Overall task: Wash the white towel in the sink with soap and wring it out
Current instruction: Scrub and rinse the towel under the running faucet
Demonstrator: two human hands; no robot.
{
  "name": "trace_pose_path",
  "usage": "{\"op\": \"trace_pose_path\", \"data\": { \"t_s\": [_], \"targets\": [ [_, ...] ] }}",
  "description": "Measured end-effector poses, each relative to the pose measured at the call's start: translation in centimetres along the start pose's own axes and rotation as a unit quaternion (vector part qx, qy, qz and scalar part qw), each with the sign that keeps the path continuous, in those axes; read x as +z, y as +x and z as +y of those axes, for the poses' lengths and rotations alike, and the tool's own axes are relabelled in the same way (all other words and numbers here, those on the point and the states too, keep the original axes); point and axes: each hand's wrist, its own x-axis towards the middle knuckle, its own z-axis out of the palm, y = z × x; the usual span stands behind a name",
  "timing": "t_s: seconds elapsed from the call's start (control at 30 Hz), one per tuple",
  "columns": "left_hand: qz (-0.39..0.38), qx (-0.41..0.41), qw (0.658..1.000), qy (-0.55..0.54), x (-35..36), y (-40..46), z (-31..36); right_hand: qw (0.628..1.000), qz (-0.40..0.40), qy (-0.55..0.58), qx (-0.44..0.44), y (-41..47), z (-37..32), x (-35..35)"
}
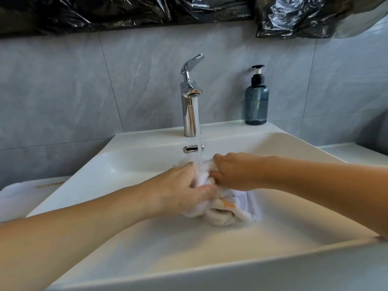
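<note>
- Towel (pixel 222 208), white with a small orange mark, is bunched over the sink (pixel 273 148) basin, directly under the running stream from the faucet (pixel 190 101).
- Left hand (pixel 186 190): fingers curled round the near-left part of the bundle, gripping it.
- Right hand (pixel 235 173): fingers curled round the upper right part, also gripping; the two hands sit close together with cloth between them.
- No lather visible on the cloth; judged stage is wetting or rinsing, wringing not yet done.
- Risk: the stream strikes the cloth and hands, so water may splash over the rim onto the surrounding surface.
- Risk: loose lower folds hang clear of both grips; if wrung as held, they would likely stay sodden.
- Risk: wet hands reaching for the soap bottle (pixel 257 101), which stands on the back right ledge, could tip it.
- Surface: white ceramic basin, glossy. A folded white cloth (pixel 25 196) lies to the left.
- Room: grey marbled wall tiles (pixel 84 91); black plastic sheeting (pixel 126 13) covers the area above.
</note>
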Motion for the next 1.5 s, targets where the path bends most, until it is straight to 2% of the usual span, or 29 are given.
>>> {"op": "trace_pose_path", "data": {
  "t_s": [0.07,0.1,0.23,0.27,0.37,0.4,0.5,0.57,0.7,0.77,0.83,0.9,1.0,1.07,1.13,1.2,1.37,1.5],
  "targets": [
    [0.012,-0.005,0.999,0.047,-0.1,0.0,-0.3,1.0,0.0,-0.01,-0.01,-0.6,0.0,-0.4],
    [0.011,-0.037,0.996,0.081,-0.4,0.1,-0.5,1.0,0.003,-0.003,-0.025,-1.0,-0.1,-0.4],
    [0.061,-0.069,0.982,0.165,-1.0,1.0,-1.3,0.997,0.013,0.061,-0.048,-1.7,-0.9,-0.3],
    [0.065,-0.061,0.986,0.14,-0.9,1.1,-1.1,0.997,0.012,0.065,-0.034,-1.4,-0.4,-0.2],
    [0.065,-0.022,0.997,-0.033,-0.7,1.0,0.3,0.999,0.01,0.042,0.015,-0.6,0.7,-0.4],
    [0.067,-0.022,0.997,-0.042,-0.8,1.0,0.4,0.999,0.014,0.033,0.011,-0.5,0.9,-0.4],
    [0.064,-0.085,0.993,0.056,-1.1,1.5,-0.6,0.997,0.027,0.053,-0.041,-0.9,-0.4,-0.1],
    [0.079,-0.106,0.988,0.081,-1.1,1.8,-0.8,0.995,0.038,0.084,-0.047,-0.9,-0.6,-0.3],
    [0.078,-0.063,0.993,-0.058,-0.9,1.7,0.2,0.997,0.048,0.052,0.014,-0.4,0.9,-0.9],
    [0.082,-0.083,0.992,-0.048,-1.2,1.9,-0.3,0.996,0.054,0.066,-0.014,-0.7,0.3,-0.7],
    [0.102,-0.137,0.985,-0.026,-1.4,2.3,-1.2,0.993,0.058,0.094,-0.05,-1.0,-0.7,-0.6],
    [0.105,-0.155,0.981,-0.044,-1.4,2.4,-1.1,0.993,0.06,0.102,-0.025,-0.6,0.0,-0.5],
    [0.07,-0.105,0.986,-0.109,-1.7,1.5,0.0,0.996,0.025,0.086,0.029,-0.1,1.5,-0.5],
    [0.001,-0.117,0.985,-0.126,-2.0,0.3,0.8,0.991,-0.02,0.128,0.023,-0.2,1.8,-0.4],
    [-0.063,-0.141,0.987,-0.043,-1.9,-0.3,0.9,0.982,-0.083,0.167,0.033,-0.6,1.8,-0.4],
    [-0.105,-0.139,0.983,0.061,-1.5,-0.9,0.8,0.981,-0.122,0.144,0.039,-1.0,1.5,-0.5],
    [-0.014,-0.07,0.994,0.081,-1.2,-0.6,0.8,0.991,-0.068,0.111,0.016,-0.4,1.6,0.4],
    [-0.019,-0.054,0.998,0.028,-1.7,-1.0,1.6,0.999,-0.024,0.037,0.024,-0.2,1.5,0.1]
  ]
}}
